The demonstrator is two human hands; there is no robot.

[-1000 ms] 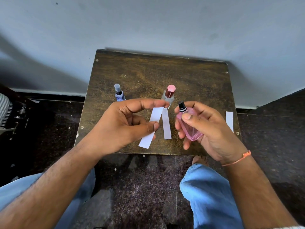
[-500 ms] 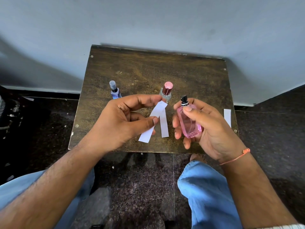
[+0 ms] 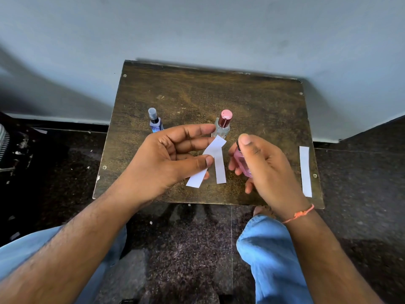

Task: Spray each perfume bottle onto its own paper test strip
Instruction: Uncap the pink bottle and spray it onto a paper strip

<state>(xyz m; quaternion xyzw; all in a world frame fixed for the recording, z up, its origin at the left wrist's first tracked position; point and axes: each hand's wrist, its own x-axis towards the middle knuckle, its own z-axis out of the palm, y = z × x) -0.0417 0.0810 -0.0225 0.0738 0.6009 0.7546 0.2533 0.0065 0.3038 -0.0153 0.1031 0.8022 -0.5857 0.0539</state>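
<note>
Wood table (image 3: 252, 102), pink bottle (image 3: 242, 161) in R hand (image 3: 267, 167), white strip (image 3: 210, 159)

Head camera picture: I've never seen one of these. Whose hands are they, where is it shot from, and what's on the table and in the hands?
No machine here: a person wears a camera on the head, looking down at their own hands above a small table. The left hand pinches a paper strip. The right hand grips a pink bottle, a fingertip on its sprayer. On the table stand a blue bottle and a red-capped bottle; two more strips lie flat, one in the middle, one at the right edge.
</note>
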